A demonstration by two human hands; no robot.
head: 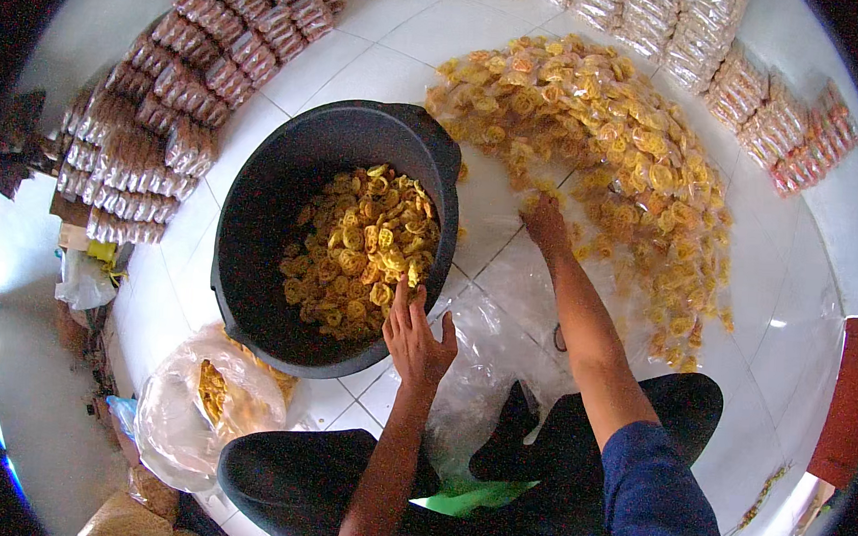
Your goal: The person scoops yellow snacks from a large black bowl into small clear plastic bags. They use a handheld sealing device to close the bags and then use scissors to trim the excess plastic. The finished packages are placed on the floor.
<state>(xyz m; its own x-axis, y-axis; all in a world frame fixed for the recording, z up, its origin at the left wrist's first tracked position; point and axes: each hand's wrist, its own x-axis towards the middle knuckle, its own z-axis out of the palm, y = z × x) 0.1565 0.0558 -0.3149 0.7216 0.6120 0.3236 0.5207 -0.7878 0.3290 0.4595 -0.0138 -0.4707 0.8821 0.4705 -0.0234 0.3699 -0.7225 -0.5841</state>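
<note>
A large black plastic tub [263, 206] stands on the tiled floor before me, part filled with yellow, ring-shaped crisp snacks [371, 242]. My left hand [418, 341] reaches over the tub's near right rim, thumb apart and fingertips at the edge of the snacks; I see nothing gripped in it. To the right, my right hand [547, 224] is at the inner edge of a wide heap of clear plastic packets of the same snacks [614, 132]. Its fingers touch or overlap a packet there, and whether they hold it is unclear.
Empty-looking clear plastic bags [483, 345] lie between my arms. An open plastic sack [199, 409] with more snacks sits at the tub's near left. Stacked brownish packets [181, 98] line the left, and pale packets [650, 23] line the far right. My bent legs [298, 474] are close in front.
</note>
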